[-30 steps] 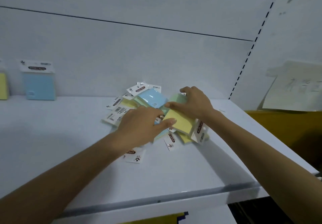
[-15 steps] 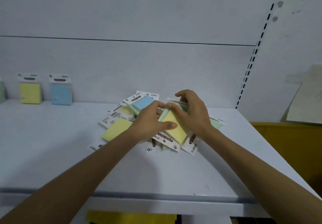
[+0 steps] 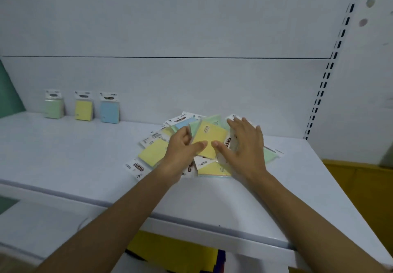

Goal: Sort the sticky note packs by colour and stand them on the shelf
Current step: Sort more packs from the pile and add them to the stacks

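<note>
The left hand (image 3: 180, 148) pinches the yellow pack (image 3: 209, 137) in its grip, the right hand (image 3: 244, 145) is spread apart; lift it gently, so the pile (image 3: 153, 155) is not dragged.

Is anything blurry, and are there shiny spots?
Head view: fingers of the right hand smear with motion; the yellow pack that the left hand pinches looks sharper; the standing blue pack looks soft; dim, even light, no glare on the shelf.

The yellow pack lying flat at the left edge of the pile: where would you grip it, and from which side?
Probably pinch its white header card, coming from the front left. The yellow pack lies flat with neighbours behind and the left hand over its right side; only the header juts free onto the shelf.
</note>
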Available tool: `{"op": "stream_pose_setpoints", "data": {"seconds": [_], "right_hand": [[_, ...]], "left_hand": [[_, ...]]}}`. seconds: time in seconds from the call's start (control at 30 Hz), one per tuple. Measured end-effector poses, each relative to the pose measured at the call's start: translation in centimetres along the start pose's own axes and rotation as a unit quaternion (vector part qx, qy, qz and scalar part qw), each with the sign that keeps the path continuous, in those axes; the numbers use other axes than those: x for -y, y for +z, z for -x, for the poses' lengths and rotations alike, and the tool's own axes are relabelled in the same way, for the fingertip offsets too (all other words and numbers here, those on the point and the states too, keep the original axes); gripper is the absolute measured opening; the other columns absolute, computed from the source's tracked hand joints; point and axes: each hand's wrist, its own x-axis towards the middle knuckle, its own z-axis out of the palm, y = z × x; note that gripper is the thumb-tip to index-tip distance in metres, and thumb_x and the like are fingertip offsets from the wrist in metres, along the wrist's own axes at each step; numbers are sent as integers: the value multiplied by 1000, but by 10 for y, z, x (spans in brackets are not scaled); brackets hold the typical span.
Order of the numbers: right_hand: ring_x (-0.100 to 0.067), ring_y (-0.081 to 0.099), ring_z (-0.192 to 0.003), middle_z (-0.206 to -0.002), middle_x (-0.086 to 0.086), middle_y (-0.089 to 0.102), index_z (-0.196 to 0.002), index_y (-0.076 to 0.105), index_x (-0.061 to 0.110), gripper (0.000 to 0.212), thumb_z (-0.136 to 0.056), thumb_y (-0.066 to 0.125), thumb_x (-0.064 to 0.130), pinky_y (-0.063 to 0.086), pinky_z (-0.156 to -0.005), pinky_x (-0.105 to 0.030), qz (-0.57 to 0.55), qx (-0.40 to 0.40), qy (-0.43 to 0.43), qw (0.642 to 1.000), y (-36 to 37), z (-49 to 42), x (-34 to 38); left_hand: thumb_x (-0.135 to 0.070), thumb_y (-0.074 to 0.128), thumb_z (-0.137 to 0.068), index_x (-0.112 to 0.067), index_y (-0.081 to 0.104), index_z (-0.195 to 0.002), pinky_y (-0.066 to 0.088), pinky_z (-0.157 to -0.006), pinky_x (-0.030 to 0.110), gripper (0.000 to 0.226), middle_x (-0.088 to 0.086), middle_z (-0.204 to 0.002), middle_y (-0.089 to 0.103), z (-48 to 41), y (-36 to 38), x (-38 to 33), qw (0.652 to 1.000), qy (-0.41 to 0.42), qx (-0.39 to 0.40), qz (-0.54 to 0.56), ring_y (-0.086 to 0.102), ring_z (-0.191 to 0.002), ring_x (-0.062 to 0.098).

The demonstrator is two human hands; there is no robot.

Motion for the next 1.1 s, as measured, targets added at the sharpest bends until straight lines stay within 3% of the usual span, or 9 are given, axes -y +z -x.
{"op": "stream_pose_setpoints", "data": {"seconds": [0.07, 0.17, 0.33, 0.47, 0.67, 0.8, 0.93, 1.03, 1.1], "right_hand": [[-21, 35, -137, -140, -1, 48, -137, 45, 18, 68, -80, 62, 50, 11, -115, -39, -18, 30, -40, 999, -1, 0, 2], [-14, 54, -110, -118, 6, 59, -137, 44, 24, 69, -77, 72, 42, 39, -92, -26, -125, 101, 16, 987, -1, 3, 7], [-11, 58, -89, -96, 9, 63, -106, 62, 26, 38, -73, 73, 42, 44, -72, -27, -132, 71, 55, 987, 2, 2, 9], [-12, 61, -70, -79, 9, 65, -86, 55, 28, 33, -68, 72, 50, 51, -64, -39, -155, 83, 96, 980, 3, 7, 10], [-4, 56, -81, -91, 17, 60, -100, 53, 37, 36, -72, 70, 50, 47, -67, -31, -108, 51, 38, 992, 2, 7, 17], [-4, 56, -99, -111, 8, 56, -113, 58, 29, 55, -65, 78, 47, 45, -79, -20, -172, 88, 38, 980, -5, 3, 23], [8, 53, -100, -112, 18, 56, -124, 45, 37, 82, -51, 77, 57, 41, -74, -11, -258, 120, 110, 952, 0, -7, 58], [-4, 57, -97, -109, 16, 50, -132, 37, 32, 100, -44, 80, 54, 47, -71, -17, -343, 81, 194, 916, 14, -8, 105], [-15, 64, -98, -113, 5, 59, -133, 39, 24, 99, -46, 81, 50, 54, -78, -29, -424, 105, 275, 857, 31, -2, 140]], "left_hand": [[-4, 69, -79, -17, 64, -99, 56, -81, 45, 24, 8, -100, 73, 4, 1, 7, 1000, 3, -19, 6, 70, -93, 27], [-13, 68, -82, -18, 65, -98, 52, -52, 25, 17, 6, -88, 73, 9, 1, 15, 999, 2, -47, 14, 70, -71, 17], [-26, 55, -92, -16, 66, -106, 58, -63, 31, 20, 3, -94, 74, 10, -1, 19, 989, -30, -72, 124, 71, -82, 18], [-26, 57, -91, -19, 68, -101, 59, -68, 33, 16, 1, -96, 75, 9, -2, 17, 987, -35, -68, 139, 71, -87, 17], [-9, 64, -85, -11, 61, -112, 58, -72, 30, 27, 6, -102, 72, 18, 1, 12, 991, -14, -60, 119, 70, -92, 20], [-13, 67, -83, -12, 61, -111, 53, -86, 48, 29, 13, -108, 70, 33, -4, 6, 983, -27, -76, 163, 68, -93, 28], [-13, 68, -81, -7, 59, -114, 56, -84, 45, 35, 15, -108, 69, 43, -31, -7, 975, -8, -75, 207, 69, -94, 26], [-9, 66, -82, -6, 56, -116, 57, -84, 40, 35, 16, -110, 68, 53, -65, -26, 972, 11, -101, 214, 68, -97, 26], [-7, 67, -81, -7, 56, -118, 57, -81, 38, 39, 15, -112, 68, 62, -93, -34, 968, 28, -121, 217, 68, -99, 27]]}}
